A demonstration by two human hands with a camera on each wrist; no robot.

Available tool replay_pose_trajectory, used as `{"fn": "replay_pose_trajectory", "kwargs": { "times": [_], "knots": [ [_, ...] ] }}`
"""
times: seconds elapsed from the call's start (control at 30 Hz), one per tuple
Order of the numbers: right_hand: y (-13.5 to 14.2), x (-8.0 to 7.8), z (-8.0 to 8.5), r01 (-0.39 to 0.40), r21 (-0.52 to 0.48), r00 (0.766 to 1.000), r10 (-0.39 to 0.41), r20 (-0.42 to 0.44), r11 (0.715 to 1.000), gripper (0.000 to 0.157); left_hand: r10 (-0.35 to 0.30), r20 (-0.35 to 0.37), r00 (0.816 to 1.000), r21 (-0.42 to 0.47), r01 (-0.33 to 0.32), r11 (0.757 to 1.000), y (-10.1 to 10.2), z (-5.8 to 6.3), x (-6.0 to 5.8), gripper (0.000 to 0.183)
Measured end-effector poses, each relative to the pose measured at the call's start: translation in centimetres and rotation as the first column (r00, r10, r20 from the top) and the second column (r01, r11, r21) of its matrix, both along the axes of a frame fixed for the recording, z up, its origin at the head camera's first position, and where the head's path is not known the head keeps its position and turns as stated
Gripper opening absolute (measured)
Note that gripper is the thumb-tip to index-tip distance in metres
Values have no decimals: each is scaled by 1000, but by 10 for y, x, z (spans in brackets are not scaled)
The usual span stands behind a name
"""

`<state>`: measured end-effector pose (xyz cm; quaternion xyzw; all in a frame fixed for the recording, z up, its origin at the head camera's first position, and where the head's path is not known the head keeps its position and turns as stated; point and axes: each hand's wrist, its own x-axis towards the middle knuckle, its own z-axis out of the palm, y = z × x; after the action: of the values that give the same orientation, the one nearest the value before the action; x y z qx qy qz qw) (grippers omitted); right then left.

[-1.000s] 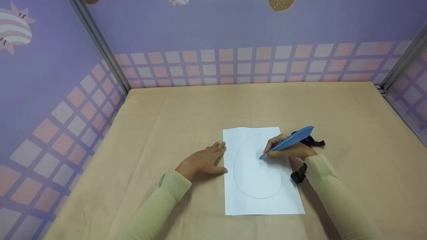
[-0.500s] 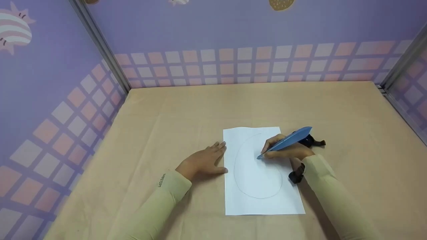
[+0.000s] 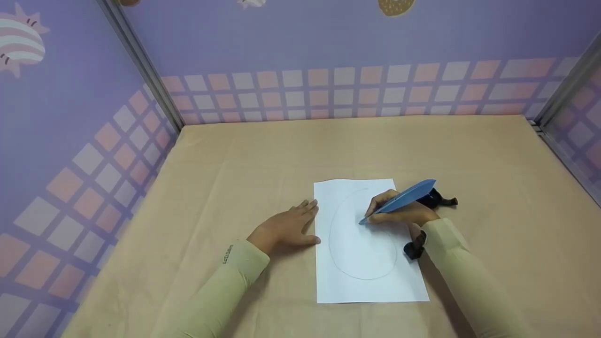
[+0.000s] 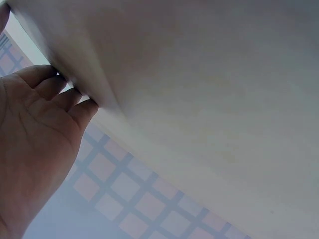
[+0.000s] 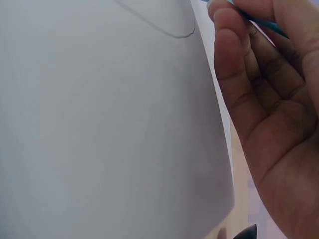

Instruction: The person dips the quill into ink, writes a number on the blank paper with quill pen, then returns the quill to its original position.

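A white sheet of paper (image 3: 364, 251) lies upright on the cloth-covered table, bearing a thin drawn curve (image 3: 366, 279) shaped like a large open oval. My right hand (image 3: 406, 215) pinches a blue feather-shaped pen (image 3: 404, 199), its tip at the paper's upper middle and its feather end slanting up to the right. In the right wrist view, a strip of the pen (image 5: 271, 26) shows between thumb and fingers. My left hand (image 3: 286, 227) lies flat with fingers spread, fingertips and thumb on the paper's left edge; its palm (image 4: 35, 134) shows in the left wrist view.
A shiny black object with a stubby neck (image 3: 436, 200) lies beyond my right wrist, partly hidden by the hand and pen. A small black device (image 3: 414, 250) is worn under that wrist. Purple checked walls (image 3: 328, 91) enclose the beige table (image 3: 263, 159) at back and sides.
My right hand and the pen have slid slightly left across the paper, the tip moving the same way. The left hand and the sheet have stayed in place.
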<state>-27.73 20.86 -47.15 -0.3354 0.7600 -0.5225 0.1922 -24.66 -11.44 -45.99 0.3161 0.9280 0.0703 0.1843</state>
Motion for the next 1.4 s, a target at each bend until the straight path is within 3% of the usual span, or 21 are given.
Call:
{"fn": "replay_pose_trajectory", "kwargs": {
  "times": [0.67,1.1,1.4],
  "knots": [
    [3,0,-5,-13,-9,1000,13,10,1000,14,11,20,1000,18,-12,1000,0,0,0,88],
    [3,2,-5,32,32,999,-32,22,999,13,7,19,1000,24,-8,1000,0,-2,-1,88],
    [1,1,-2,26,32,997,-28,75,999,15,3,30,1000,12,-4,1000,1,-1,-1,88]
  ]
}}
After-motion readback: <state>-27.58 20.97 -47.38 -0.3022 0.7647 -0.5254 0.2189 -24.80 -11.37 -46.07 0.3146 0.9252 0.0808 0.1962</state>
